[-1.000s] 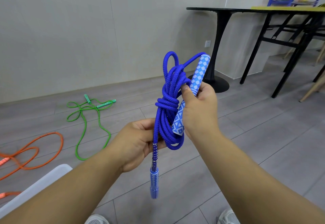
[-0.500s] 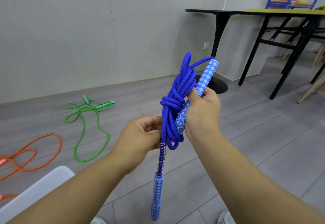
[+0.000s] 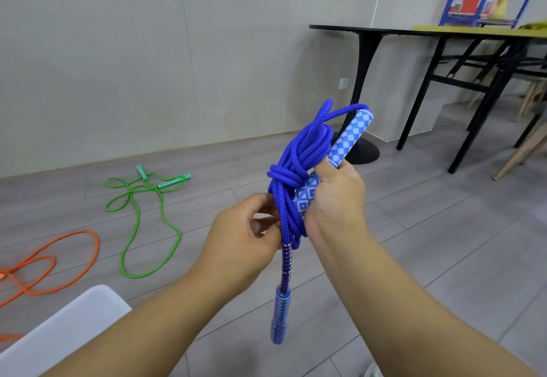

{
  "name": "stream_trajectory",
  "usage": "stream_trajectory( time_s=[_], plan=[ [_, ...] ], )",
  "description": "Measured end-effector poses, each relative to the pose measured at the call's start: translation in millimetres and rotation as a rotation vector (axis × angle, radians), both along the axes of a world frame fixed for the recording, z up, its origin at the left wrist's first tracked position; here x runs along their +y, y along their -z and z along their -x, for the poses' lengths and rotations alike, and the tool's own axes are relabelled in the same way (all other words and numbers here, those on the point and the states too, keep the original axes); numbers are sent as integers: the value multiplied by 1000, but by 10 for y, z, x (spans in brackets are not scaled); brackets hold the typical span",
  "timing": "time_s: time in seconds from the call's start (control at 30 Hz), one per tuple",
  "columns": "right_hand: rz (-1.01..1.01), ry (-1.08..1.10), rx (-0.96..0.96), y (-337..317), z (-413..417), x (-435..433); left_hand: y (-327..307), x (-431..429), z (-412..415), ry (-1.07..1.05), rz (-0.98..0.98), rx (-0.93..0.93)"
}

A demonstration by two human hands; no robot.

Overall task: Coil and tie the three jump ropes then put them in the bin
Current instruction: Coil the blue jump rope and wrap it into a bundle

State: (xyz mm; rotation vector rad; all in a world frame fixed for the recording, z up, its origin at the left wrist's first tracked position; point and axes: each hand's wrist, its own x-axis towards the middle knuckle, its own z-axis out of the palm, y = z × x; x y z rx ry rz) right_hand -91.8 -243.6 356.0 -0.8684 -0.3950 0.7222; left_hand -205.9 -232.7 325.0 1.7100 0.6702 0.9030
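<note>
Both hands (image 3: 336, 202) grip the coiled blue rope (image 3: 291, 178); one handle (image 3: 279, 316) dangles.

Both hands and forearms are bare. The left hand (image 3: 239, 240) has plain fingers with creased knuckles. Back from the fingers, the wrist runs into a left forearm (image 3: 165, 317) uncovered all the way to the bottom edge. The right hand (image 3: 337, 199) shows its broad back, with faint lines across the wrist behind the fingers. The right forearm (image 3: 399, 302), also unsleeved, widens away from them. Far below the fingers, a sliver of a white shoe (image 3: 373, 372) shows at the bottom edge.
</note>
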Motion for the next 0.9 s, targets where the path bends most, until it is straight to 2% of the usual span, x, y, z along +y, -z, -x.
stream_trajectory(
  time_s=[0.4,0.6,0.73,0.9],
  plan=[
    [22,-295,-36,-45,82,-119,-10,102,-14,-14,36,-39],
    [262,-267,-326,-13,-54,-129,20,129,-25,22,46,-28],
    [292,-281,-551,-83,-192,-241,-9,194,14,76,110,-93],
    [363,-397,-684,-20,-110,-319,57,147,4,138,160,-109]
  ],
)
